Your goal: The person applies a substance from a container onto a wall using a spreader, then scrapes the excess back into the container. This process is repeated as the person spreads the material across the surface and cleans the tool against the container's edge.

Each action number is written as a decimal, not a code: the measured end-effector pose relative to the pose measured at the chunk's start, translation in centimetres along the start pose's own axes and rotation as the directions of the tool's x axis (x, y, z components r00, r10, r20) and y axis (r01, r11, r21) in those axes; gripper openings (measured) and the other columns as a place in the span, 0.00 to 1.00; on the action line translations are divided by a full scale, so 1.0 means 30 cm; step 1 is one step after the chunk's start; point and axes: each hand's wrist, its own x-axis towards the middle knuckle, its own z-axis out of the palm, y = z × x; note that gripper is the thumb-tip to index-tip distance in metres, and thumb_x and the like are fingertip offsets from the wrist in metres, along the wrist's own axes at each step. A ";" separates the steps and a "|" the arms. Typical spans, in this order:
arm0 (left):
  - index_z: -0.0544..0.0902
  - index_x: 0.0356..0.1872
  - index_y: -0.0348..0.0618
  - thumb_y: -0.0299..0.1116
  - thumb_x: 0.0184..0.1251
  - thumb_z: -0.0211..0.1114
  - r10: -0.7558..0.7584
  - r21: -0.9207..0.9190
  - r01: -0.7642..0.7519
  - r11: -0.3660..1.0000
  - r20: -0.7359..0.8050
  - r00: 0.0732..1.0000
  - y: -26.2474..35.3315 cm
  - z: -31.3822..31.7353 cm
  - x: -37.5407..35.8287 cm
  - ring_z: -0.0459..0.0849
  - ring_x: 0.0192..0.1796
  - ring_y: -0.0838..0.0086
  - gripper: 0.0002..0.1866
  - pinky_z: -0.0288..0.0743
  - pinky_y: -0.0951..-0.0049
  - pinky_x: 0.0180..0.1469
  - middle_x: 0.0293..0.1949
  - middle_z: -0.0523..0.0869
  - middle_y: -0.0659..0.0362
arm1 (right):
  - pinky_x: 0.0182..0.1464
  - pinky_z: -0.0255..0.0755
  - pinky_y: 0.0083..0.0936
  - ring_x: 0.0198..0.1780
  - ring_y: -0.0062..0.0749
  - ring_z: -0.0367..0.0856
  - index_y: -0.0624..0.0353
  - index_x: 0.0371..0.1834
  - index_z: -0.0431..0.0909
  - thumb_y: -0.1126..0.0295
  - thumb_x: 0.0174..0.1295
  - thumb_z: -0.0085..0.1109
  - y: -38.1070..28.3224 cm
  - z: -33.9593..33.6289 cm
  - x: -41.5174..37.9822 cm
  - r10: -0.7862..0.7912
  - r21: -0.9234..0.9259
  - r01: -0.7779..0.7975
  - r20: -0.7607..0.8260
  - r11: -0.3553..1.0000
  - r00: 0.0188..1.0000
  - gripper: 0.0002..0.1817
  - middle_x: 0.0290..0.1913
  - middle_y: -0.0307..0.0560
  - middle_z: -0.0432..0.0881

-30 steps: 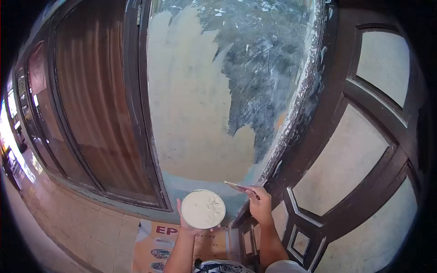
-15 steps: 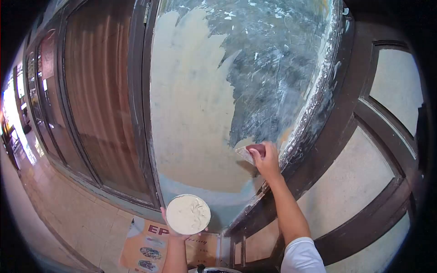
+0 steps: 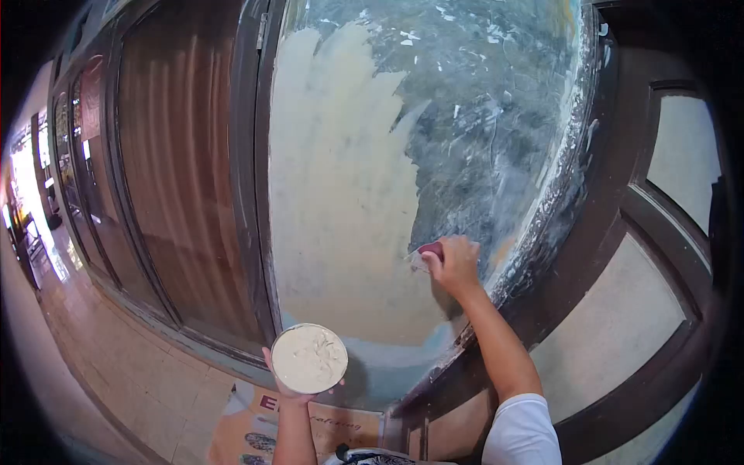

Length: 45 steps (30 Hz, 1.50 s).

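Observation:
My left hand (image 3: 291,394) supports a round tub (image 3: 311,392) from below, its fingers around the sides. Cream-coloured putty (image 3: 306,356) fills the tub, its surface ridged on the right. My right hand (image 3: 460,267) grips a putty knife (image 3: 419,259) with a dark red handle. The knife's blade lies at the wall panel (image 3: 341,194), by the lower edge of a bare grey-blue patch (image 3: 480,155). Smooth cream putty covers the panel's left and lower parts. Whether the blade presses on the surface is hard to tell.
A dark-framed window with a brown curtain (image 3: 177,170) stands left of the panel. Dark wooden framing with pale panels (image 3: 612,302) rises on the right. Below, a printed catering banner (image 3: 240,422) shows near the tiled floor (image 3: 147,380).
The view has shifted, so the panel sits farther right in it. Against the panel, my right hand and the putty knife have moved left and slightly up. My left hand still holds the tub.

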 end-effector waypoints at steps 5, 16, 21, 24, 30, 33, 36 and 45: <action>0.67 0.76 0.46 0.89 0.55 0.45 0.020 0.048 -0.019 0.999 -0.006 1.000 0.054 -0.025 0.013 0.84 0.39 0.22 0.60 0.85 0.40 0.21 0.63 0.78 0.33 | 0.46 0.62 0.46 0.44 0.45 0.76 0.51 0.44 0.81 0.51 0.62 0.69 -0.026 -0.015 -0.018 0.002 0.001 -0.002 0.187 1.000 0.982 0.17 0.38 0.41 0.79; 0.64 0.77 0.47 0.89 0.55 0.45 0.044 0.020 -0.044 0.999 -0.008 0.999 0.080 -0.071 0.008 0.84 0.44 0.21 0.61 0.86 0.33 0.26 0.65 0.78 0.34 | 0.43 0.61 0.42 0.40 0.44 0.77 0.55 0.42 0.81 0.50 0.62 0.69 -0.021 -0.003 -0.060 -0.223 -0.103 0.250 0.222 0.963 0.949 0.20 0.36 0.42 0.81; 0.65 0.77 0.47 0.87 0.57 0.46 0.066 0.025 -0.066 0.998 -0.024 0.998 0.075 -0.065 0.028 0.83 0.42 0.20 0.59 0.85 0.33 0.24 0.65 0.77 0.33 | 0.42 0.62 0.42 0.40 0.45 0.77 0.55 0.41 0.81 0.49 0.64 0.69 0.038 -0.025 0.072 0.087 -0.119 -0.118 -0.240 0.986 0.967 0.19 0.34 0.42 0.79; 0.65 0.77 0.46 0.88 0.56 0.47 0.018 0.022 -0.018 1.000 0.007 1.000 0.084 -0.035 0.036 0.83 0.42 0.20 0.60 0.88 0.36 0.25 0.64 0.77 0.32 | 0.43 0.62 0.42 0.39 0.43 0.78 0.51 0.38 0.82 0.47 0.63 0.67 0.001 -0.033 0.006 -0.062 -0.035 0.066 0.104 0.997 0.993 0.19 0.33 0.41 0.80; 0.65 0.77 0.47 0.89 0.55 0.47 0.002 0.058 -0.001 0.998 -0.014 1.000 0.091 -0.071 0.050 0.84 0.40 0.21 0.61 0.86 0.39 0.22 0.64 0.77 0.32 | 0.43 0.61 0.42 0.39 0.39 0.79 0.49 0.37 0.82 0.47 0.63 0.67 0.041 -0.026 0.084 -0.031 -0.108 0.025 -0.050 0.994 0.998 0.18 0.37 0.39 0.82; 0.66 0.76 0.47 0.89 0.55 0.46 -0.002 0.064 0.004 0.998 -0.034 0.999 0.085 -0.072 0.047 0.84 0.40 0.22 0.60 0.85 0.40 0.21 0.63 0.78 0.32 | 0.43 0.61 0.43 0.38 0.39 0.78 0.48 0.37 0.83 0.47 0.62 0.68 0.045 -0.030 0.079 0.097 -0.127 -0.135 -0.271 0.983 0.958 0.17 0.37 0.38 0.83; 0.66 0.76 0.47 0.89 0.55 0.46 -0.001 0.056 0.004 0.998 -0.048 0.999 0.085 -0.082 0.054 0.84 0.41 0.22 0.60 0.85 0.39 0.22 0.63 0.78 0.32 | 0.43 0.62 0.44 0.38 0.41 0.79 0.47 0.33 0.83 0.46 0.61 0.68 -0.032 -0.025 -0.001 -0.186 -0.059 0.203 0.210 0.977 0.960 0.18 0.34 0.37 0.83; 0.66 0.76 0.47 0.88 0.55 0.47 -0.008 0.053 0.012 0.999 -0.080 0.997 0.080 -0.069 0.046 0.84 0.43 0.21 0.60 0.86 0.36 0.24 0.65 0.77 0.33 | 0.41 0.61 0.40 0.36 0.39 0.78 0.50 0.34 0.80 0.47 0.61 0.69 0.002 -0.026 0.051 0.007 -0.053 -0.015 -0.148 0.998 0.989 0.19 0.33 0.37 0.80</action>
